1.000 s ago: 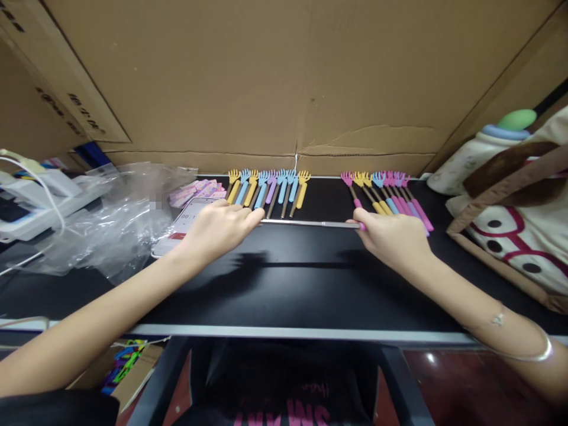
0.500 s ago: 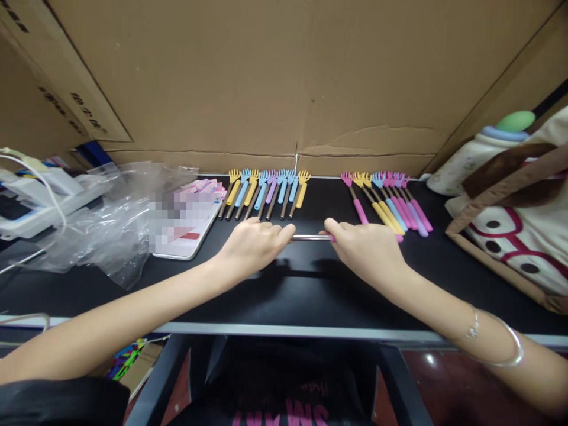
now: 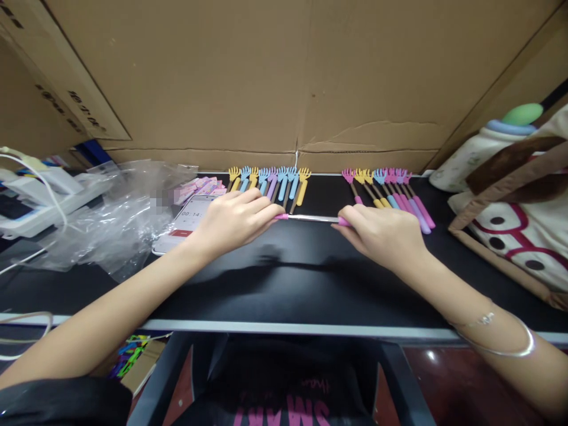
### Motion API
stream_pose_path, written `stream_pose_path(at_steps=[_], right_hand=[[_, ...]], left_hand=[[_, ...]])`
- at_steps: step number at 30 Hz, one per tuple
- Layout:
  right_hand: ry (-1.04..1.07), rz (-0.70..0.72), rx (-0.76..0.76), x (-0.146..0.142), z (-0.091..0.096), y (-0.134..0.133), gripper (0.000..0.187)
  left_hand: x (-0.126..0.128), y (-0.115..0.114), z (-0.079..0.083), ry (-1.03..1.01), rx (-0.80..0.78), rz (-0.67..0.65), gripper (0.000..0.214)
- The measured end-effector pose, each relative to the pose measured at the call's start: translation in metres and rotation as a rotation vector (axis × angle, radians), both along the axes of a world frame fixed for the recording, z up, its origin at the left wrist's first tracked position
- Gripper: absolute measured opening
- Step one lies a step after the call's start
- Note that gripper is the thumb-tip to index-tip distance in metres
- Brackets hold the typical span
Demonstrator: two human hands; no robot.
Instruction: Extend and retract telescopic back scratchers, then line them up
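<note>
Desk [image 3: 284, 284]: two rows of back scratchers at far edge, left row [image 3: 268, 184], right row [image 3: 388, 190]; phone [image 3: 189, 222] and plastic bag [image 3: 110, 213] left; tote bag [image 3: 519, 213] right.

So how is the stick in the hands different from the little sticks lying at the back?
The back scratcher in the hands is pulled out, showing a thin silver rod; the left row of scratchers is pushed in short. It lies sideways between the left hand and right hand; the row points at the cardboard. It is one alone; they lie packed side by side. Both have coloured ends.

pink-tipped silver rod [image 3: 310, 218], black table [image 3: 284, 284]
</note>
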State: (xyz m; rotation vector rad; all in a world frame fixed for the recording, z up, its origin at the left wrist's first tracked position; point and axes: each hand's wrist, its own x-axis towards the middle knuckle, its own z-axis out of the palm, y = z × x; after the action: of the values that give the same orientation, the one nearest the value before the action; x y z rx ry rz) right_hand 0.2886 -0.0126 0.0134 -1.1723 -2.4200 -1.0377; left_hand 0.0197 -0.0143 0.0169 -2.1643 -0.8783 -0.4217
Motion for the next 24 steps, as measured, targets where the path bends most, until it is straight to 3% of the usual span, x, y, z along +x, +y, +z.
stream_pose_path(at_steps=[9, 17, 24], right_hand=[[0.024, 0.142, 0.132, 0.014, -0.004, 0.005, 0.032], [0.100, 0.128, 0.091, 0.019, -0.012, 0.009, 0.031], [0.114, 0.162, 0.093, 0.014, -0.019, 0.004, 0.026]], left_hand=[[-0.012, 0.011, -0.007, -0.026, 0.013, -0.118, 0.020], [-0.010, 0.012, -0.008, -0.004, 0.078, -0.155, 0.022], [-0.005, 0.004, -0.017, -0.109, 0.112, -0.148, 0.022]])
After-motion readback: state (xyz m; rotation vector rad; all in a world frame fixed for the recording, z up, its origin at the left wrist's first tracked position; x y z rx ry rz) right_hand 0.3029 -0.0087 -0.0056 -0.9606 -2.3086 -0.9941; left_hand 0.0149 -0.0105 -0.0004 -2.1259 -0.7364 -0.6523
